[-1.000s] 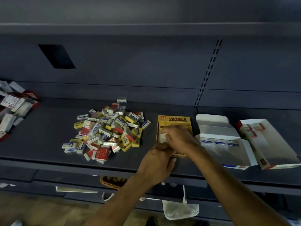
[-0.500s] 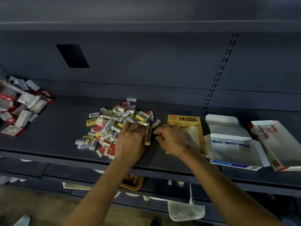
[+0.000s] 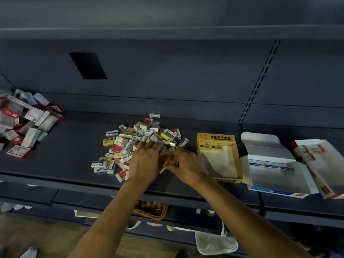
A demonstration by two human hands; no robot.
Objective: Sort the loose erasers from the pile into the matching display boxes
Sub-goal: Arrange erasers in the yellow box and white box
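A pile of loose erasers (image 3: 128,144) in yellow, red and blue-white sleeves lies mid-shelf. My left hand (image 3: 146,162) reaches into the pile's right edge, fingers curled over a few erasers. My right hand (image 3: 189,167) is beside it and pinches a yellow eraser (image 3: 174,162) at its fingertips. To the right stands the yellow display box (image 3: 216,137) with two yellow erasers in its back row. Further right is a blue-white box (image 3: 305,175) holding three erasers. Beyond it an open red-white box (image 3: 333,179) lies tilted.
A heap of larger red and white cartons (image 3: 24,123) sits at the far left of the dark shelf (image 3: 65,151). Below the shelf edge are a woven basket (image 3: 151,211) and a white bag (image 3: 216,243). The shelf's back panel rises close behind.
Both hands left the yellow box and moved left to the pile. My left hand now digs into the erasers and my right hand has closed on a yellow one.
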